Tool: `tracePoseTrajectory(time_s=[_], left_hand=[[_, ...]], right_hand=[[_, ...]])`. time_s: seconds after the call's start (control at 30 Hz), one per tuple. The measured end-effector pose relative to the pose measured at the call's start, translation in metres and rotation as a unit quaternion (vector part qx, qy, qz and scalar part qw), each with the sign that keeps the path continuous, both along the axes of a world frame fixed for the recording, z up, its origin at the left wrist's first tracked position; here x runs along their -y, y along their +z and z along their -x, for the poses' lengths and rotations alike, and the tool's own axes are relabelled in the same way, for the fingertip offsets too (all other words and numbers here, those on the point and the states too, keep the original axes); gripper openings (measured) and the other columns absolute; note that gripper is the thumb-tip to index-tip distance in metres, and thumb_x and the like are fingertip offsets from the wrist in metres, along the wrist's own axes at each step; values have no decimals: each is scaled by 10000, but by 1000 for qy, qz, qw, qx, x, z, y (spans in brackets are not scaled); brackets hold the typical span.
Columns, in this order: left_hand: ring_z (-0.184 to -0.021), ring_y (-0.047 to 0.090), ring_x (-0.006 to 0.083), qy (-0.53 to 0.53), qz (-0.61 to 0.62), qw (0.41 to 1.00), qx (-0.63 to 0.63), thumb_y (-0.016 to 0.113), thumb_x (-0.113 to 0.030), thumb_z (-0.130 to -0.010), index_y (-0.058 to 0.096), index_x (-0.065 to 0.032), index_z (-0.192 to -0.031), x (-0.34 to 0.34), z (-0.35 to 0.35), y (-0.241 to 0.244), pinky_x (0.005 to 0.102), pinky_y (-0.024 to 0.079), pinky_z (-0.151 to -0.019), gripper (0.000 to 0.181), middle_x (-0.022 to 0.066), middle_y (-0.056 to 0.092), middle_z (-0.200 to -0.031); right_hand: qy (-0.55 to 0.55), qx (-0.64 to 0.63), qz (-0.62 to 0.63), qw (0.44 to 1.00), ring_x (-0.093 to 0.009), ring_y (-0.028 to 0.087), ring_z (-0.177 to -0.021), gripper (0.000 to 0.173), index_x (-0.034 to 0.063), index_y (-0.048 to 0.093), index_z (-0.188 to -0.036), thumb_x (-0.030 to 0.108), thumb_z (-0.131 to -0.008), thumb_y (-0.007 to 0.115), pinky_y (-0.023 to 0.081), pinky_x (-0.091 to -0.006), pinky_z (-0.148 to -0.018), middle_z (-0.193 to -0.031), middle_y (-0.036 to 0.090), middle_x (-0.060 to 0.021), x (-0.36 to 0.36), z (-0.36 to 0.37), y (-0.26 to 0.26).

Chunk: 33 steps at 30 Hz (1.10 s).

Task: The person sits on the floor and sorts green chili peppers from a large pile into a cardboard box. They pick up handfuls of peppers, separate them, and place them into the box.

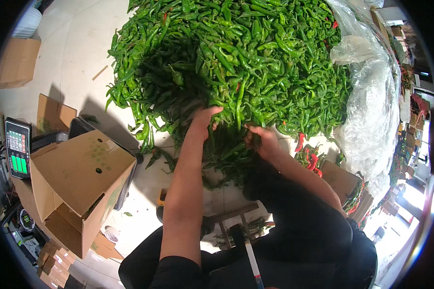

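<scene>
A large heap of green chili peppers (pixel 275 68) covers the floor before me. My left hand (pixel 207 118) reaches into its near edge, thumb outstretched; most of its fingers are hidden, so its grip cannot be made out. To the right, my right hand (pixel 263 140) has its fingers curled around green peppers at the heap's edge. Between and below both hands lie loose, shaded green peppers (pixel 229 155). A long, pale green pepper (pixel 241 99) stands out just above the gap between the hands.
An open cardboard box (pixel 72 173) rests on a scale at left, beside its lit display (pixel 18 148). Clear plastic sheeting (pixel 369 101) borders the heap at right. Red peppers (pixel 313 161) lie near my right forearm. A tape roll (pixel 111 234) sits on the floor (pixel 137 224).
</scene>
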<state>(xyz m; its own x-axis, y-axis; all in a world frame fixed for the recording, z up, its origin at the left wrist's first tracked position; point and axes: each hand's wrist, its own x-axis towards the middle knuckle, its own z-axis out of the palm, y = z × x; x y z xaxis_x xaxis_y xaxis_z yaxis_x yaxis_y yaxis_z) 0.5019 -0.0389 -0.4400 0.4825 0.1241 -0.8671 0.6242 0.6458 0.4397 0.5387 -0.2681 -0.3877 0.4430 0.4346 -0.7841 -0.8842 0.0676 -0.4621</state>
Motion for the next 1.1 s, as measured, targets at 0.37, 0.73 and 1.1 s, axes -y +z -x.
tracePoseTrajectory(time_s=[0.37,0.73,1.1], left_hand=[[-607,488,141,20,14,1000,10,727,-219,-800,667,-92,-958,21,0,8,296,360,-511,212,-2,598,-814],[-881,694,254,34,161,955,248,656,-80,-778,576,-46,-1279,0,66,41,349,563,-752,509,99,673,-1053],[-1003,666,319,36,183,943,274,655,-123,-828,483,-70,-1370,24,53,39,469,561,-873,571,127,625,-1187]], right_hand=[[-12,58,2,998,-241,579,-611,245,-27,597,-1054,114,-857,637,470,-370,-548,-666,559,-80,-2,-1,18],[33,83,48,995,-212,611,-704,222,43,561,-932,222,-890,686,473,-342,-611,-737,600,-66,0,-14,33],[75,173,3,982,-155,648,-746,292,7,647,-1105,235,-927,686,510,-300,-604,-906,699,-79,-39,-18,42]])
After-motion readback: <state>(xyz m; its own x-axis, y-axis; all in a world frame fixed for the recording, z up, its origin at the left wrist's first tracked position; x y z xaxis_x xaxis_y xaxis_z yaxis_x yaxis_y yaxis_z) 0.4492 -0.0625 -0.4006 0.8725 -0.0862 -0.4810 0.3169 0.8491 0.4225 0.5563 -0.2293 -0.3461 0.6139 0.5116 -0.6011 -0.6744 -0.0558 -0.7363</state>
